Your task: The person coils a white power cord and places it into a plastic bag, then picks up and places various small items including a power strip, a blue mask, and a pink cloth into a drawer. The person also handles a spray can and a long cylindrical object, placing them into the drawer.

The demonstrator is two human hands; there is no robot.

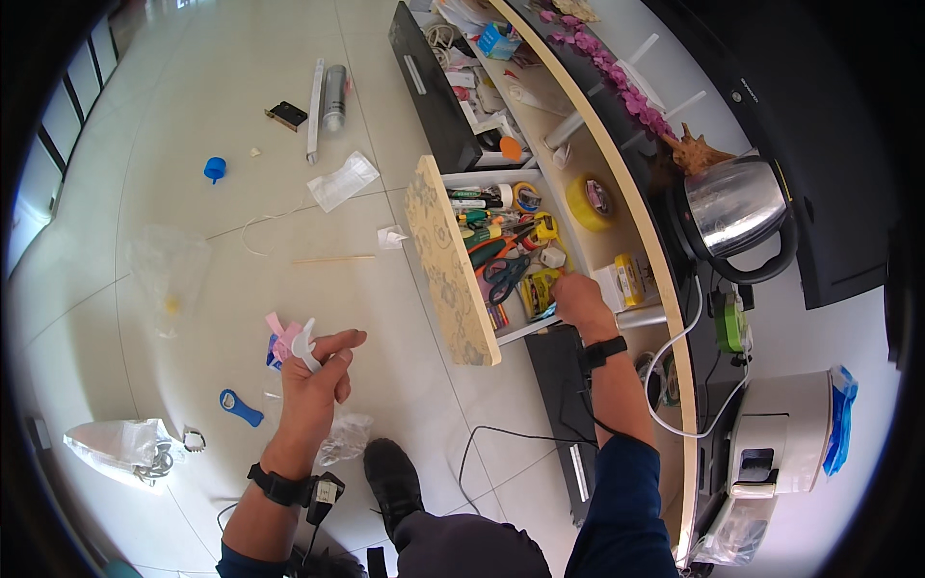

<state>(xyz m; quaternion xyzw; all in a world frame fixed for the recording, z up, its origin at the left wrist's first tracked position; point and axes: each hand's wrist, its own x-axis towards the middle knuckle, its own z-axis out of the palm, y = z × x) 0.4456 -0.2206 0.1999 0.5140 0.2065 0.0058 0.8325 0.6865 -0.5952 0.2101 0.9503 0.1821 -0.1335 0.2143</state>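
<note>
Over the tiled floor, my left hand (316, 383) holds a small curved white plastic piece (306, 348) between its fingers, index finger extended. A pink ribbon-like thing (283, 331) shows just beyond it, partly hidden. My right hand (580, 302) reaches into the back corner of a pulled-out drawer (459, 289) with a flower-patterned front. Its fingertips are at a yellow packet (536, 292) and a light-blue edge; whether they grip is hidden. Beside the packet lie dark-handled scissors (507, 277), orange-handled pliers (491, 249), a yellow tape measure (543, 229) and several markers (473, 193).
Another open drawer (433, 94) is full of cables and papers. Clear tape (589, 204) lies on the cabinet shelf; a steel kettle (737, 206) stands on top. On the floor are a spray can (334, 97), a blue bottle opener (241, 408), a blue cap (214, 168) and plastic bags (345, 438).
</note>
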